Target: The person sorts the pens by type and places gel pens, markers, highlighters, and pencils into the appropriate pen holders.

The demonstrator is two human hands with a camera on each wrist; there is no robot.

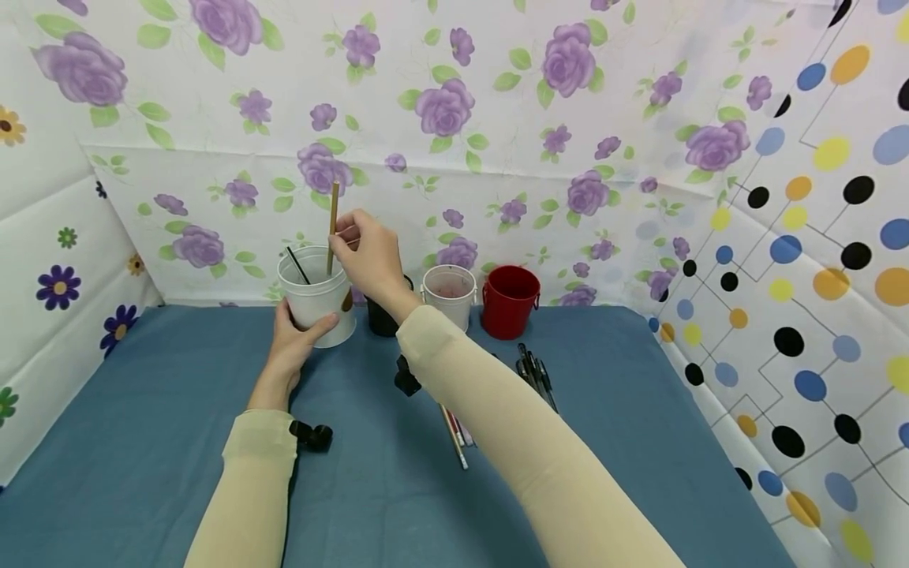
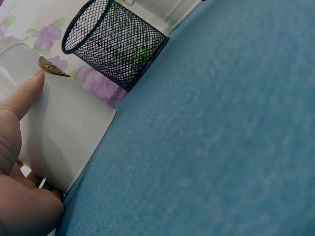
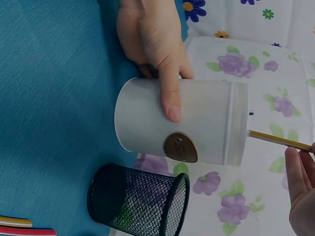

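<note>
My left hand (image 1: 287,351) grips a white cup (image 1: 334,327) at the back left of the table, thumb across its front and fingers round the far side. A round brown label (image 3: 180,147) marks the cup's wall. Above the rim my right hand (image 1: 371,254) pinches a yellow pencil (image 1: 334,211) near its middle. The pencil stands nearly upright, its lower end inside the cup. A thin black stick, perhaps a pen (image 1: 297,265), leans in the same cup. The cup's bottom inside is hidden.
Right of the cup stand a black mesh holder (image 2: 115,46), a small white bucket (image 1: 450,296) and a red bucket (image 1: 510,304). Several pencils (image 1: 454,438) lie under my right forearm, and several black pens (image 1: 536,375) to its right. Flowered cloth (image 1: 440,181) hangs behind.
</note>
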